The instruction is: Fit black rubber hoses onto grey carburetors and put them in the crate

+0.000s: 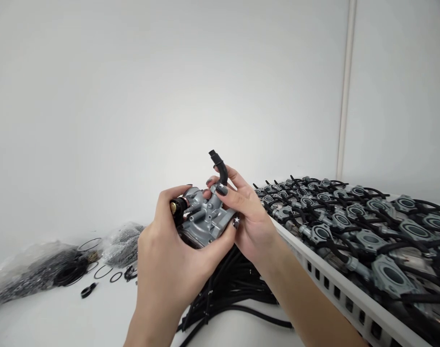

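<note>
A grey metal carburetor [204,218] is held up above the table between both hands. My left hand [172,255] is closed around its body from the left and below, the thumb reaching along its lower edge. A black part with a brass end [176,207] sticks out on the carburetor's left side. At the top, a short curved black rubber cap [220,166] stands up from the metal neck. My right hand [246,212] pinches that neck at the cap's base, thumb in front. Its other fingers are partly hidden behind the carburetor.
At right, a white slotted crate [335,277] holds many similar carburetors [389,274] with black hoses. A bundle of black hoses [234,284] lies below my hands. Plastic bags of small parts [122,243], black rings [116,277] and a black clip-like piece [88,290] lie at left. A white wall rises behind.
</note>
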`<state>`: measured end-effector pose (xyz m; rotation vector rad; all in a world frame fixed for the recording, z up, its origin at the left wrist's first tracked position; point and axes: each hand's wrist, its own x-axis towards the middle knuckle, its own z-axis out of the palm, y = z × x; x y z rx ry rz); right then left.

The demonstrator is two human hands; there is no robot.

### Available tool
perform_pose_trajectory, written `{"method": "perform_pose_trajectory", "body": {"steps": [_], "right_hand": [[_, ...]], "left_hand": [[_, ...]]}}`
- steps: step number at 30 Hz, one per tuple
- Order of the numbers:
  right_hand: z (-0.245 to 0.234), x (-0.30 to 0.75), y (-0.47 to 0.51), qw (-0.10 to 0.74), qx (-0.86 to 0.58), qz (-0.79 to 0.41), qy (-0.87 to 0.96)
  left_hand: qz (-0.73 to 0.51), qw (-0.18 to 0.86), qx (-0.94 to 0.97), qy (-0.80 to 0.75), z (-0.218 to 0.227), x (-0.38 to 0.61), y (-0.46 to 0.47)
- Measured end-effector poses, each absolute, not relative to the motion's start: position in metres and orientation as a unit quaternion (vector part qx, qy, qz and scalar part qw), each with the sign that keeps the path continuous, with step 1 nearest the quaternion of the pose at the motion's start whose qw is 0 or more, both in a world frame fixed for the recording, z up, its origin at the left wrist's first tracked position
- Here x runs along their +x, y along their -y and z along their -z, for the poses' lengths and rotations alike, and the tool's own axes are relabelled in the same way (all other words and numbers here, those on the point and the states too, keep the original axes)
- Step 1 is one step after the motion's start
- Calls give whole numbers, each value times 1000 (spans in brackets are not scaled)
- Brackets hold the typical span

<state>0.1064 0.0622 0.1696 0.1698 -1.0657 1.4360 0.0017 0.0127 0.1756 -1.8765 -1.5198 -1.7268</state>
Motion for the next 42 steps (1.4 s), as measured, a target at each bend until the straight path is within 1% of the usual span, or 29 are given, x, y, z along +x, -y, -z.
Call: {"method": "perform_pose_trajectory", "body": {"steps": [17, 25, 42], "right_hand": [[-167, 106, -66, 623, 77, -620, 470], [-171, 108, -62, 614, 106, -635, 455], [-173, 108, -62, 615, 90, -647, 442]], "left_hand": [[573, 108, -639, 502, -174, -1, -15], [578, 93, -629, 512, -175, 2, -12], [576, 92, -629, 514, -175, 1, -12]]}}
